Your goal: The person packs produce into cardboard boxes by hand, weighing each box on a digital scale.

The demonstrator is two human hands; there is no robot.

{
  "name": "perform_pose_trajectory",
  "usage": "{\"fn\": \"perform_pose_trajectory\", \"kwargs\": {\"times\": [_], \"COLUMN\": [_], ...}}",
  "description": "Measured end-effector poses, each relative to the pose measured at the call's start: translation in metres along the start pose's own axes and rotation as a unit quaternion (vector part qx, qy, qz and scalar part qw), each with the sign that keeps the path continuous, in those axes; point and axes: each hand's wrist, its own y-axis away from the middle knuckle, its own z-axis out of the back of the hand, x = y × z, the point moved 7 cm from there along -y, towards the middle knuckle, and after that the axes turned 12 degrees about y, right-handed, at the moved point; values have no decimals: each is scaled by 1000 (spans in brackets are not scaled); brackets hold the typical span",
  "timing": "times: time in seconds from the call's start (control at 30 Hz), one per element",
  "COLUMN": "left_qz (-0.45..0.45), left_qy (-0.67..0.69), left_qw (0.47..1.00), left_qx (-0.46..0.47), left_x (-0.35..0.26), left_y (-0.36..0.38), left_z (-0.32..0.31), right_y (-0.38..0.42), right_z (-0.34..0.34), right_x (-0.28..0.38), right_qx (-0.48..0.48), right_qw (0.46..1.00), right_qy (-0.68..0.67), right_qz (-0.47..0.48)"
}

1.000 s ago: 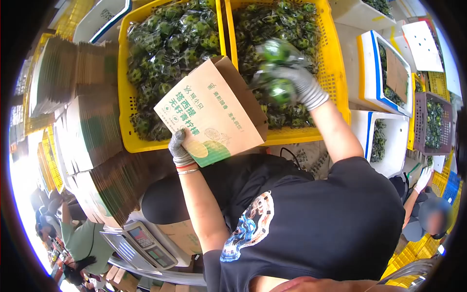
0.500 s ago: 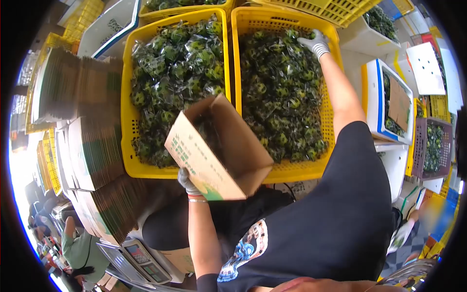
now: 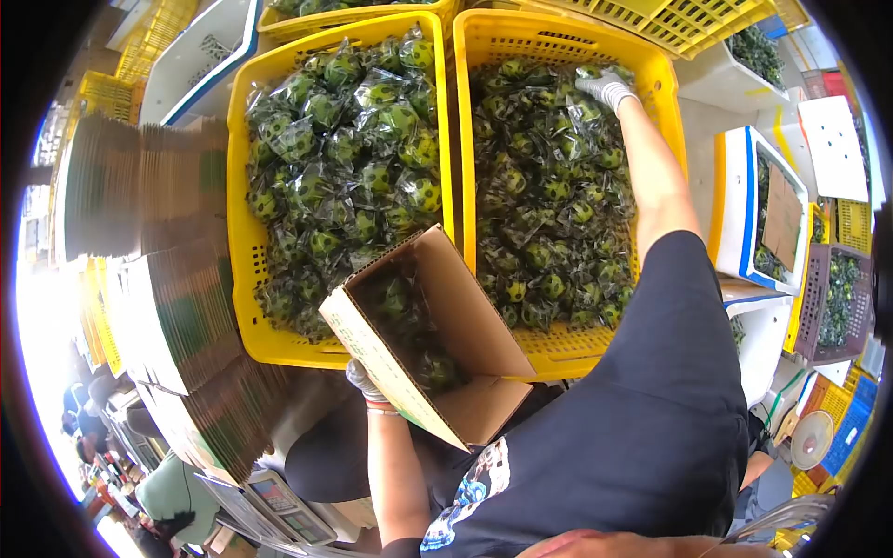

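My left hand (image 3: 365, 381), in a grey glove, grips the lower edge of an open cardboard box (image 3: 465, 325) tilted toward me, with bagged green fruit (image 3: 433, 367) inside it. My right hand (image 3: 605, 90), also gloved, reaches to the far end of the right yellow crate (image 3: 567, 349) and rests on the bagged green fruit (image 3: 549, 186) piled there. Whether its fingers have closed on a bag is hidden. The left yellow crate (image 3: 244, 316) beside it is also full of bagged fruit (image 3: 353, 139).
Stacks of flattened cardboard boxes (image 3: 158, 279) stand at the left. A weighing scale (image 3: 274, 502) sits below them. White foam boxes (image 3: 763, 214) with fruit and more crates (image 3: 833, 298) are at the right. Other people (image 3: 167, 488) work at the lower left.
My right hand dropped a bag of fruit into the box, then reached out to the far end of the right crate. The box tipped so its opening faces up.
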Motion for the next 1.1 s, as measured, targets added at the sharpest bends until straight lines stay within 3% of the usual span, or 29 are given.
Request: {"fn": "perform_pose_trajectory", "kwargs": {"times": [0.1,0.17,0.27,0.3,0.37,0.43,0.5,0.53,0.63,0.7,0.73,0.8,0.9,0.93,1.03,1.07,1.1], "left_qz": [40,86,58,53,38,18,13,26,27,53,53,43,14,34,78,78,56], "left_qy": [33,65,3,4,9,17,25,37,-95,-28,1,21,32,45,75,72,48], "left_qw": [999,994,997,997,997,997,997,996,995,996,996,997,998,997,993,993,996], "left_qx": [3,16,57,61,63,69,73,77,24,62,76,66,47,46,43,41,40], "left_x": [12,24,20,20,18,11,8,12,11,16,17,16,9,6,-1,1,5], "left_y": [1,-2,-5,-3,1,-1,0,-1,-1,-4,-5,-6,-5,-3,2,3,1], "left_z": [-12,-29,-31,-32,-30,-26,-20,-24,-27,-31,-32,-33,-17,-4,33,33,17], "right_y": [41,101,219,236,265,258,234,190,127,63,15,4,-55,-28,3,14,42], "right_z": [-5,-15,-68,-102,-125,-86,-16,1,66,71,54,41,16,20,11,0,1], "right_x": [16,42,88,88,84,84,73,46,10,-22,-47,-33,-65,-56,-42,-29,-11], "right_qx": [30,137,209,162,249,166,33,-93,-151,-166,-176,-85,-87,-9,105,134,139], "right_qw": [997,985,935,919,934,969,984,979,985,986,983,990,981,976,972,962,975], "right_qy": [5,-26,214,274,162,71,-110,-124,-81,-21,-57,-111,-154,-201,-190,-168,-57], "right_qz": [75,99,189,231,196,167,138,133,19,-27,-2,9,79,81,94,166,162]}}
